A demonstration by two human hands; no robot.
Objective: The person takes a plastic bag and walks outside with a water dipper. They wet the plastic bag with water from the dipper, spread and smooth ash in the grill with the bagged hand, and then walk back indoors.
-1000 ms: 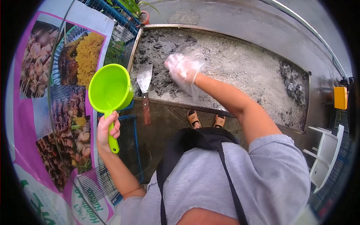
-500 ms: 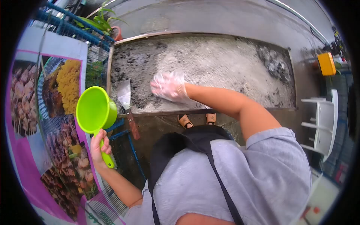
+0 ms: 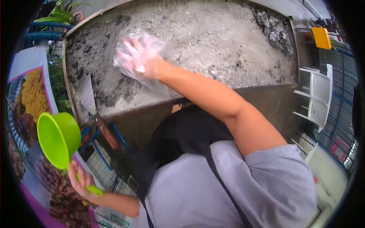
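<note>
My left hand (image 3: 80, 181) is wrapped round the handle of a bright green plastic dipper (image 3: 67, 133), held off to the left with its mouth facing left. Over the grey ash (image 3: 205, 41) in a long, low tray, my right hand (image 3: 138, 57) wears a loose clear plastic glove. Its fingers are spread and nothing shows in them; whether they touch the ash I cannot tell. A scraper (image 3: 105, 131) with a wide metal blade lies across the tray's front left corner, its wooden handle sticking out past the rim.
Dark charred lumps (image 3: 275, 34) sit at the tray's right end. A printed food banner (image 3: 28, 102) stands at left, near a wire rack (image 3: 102, 163). On the right are a white plastic chair (image 3: 319, 95) and a yellow object (image 3: 321, 38). A green plant (image 3: 57, 17) is at back left.
The view has shifted closer to the tray. My right hand has moved leftward and farther over the ash, its fingers spreading. The left hand still holds the dipper, now lower and farther left in view.
</note>
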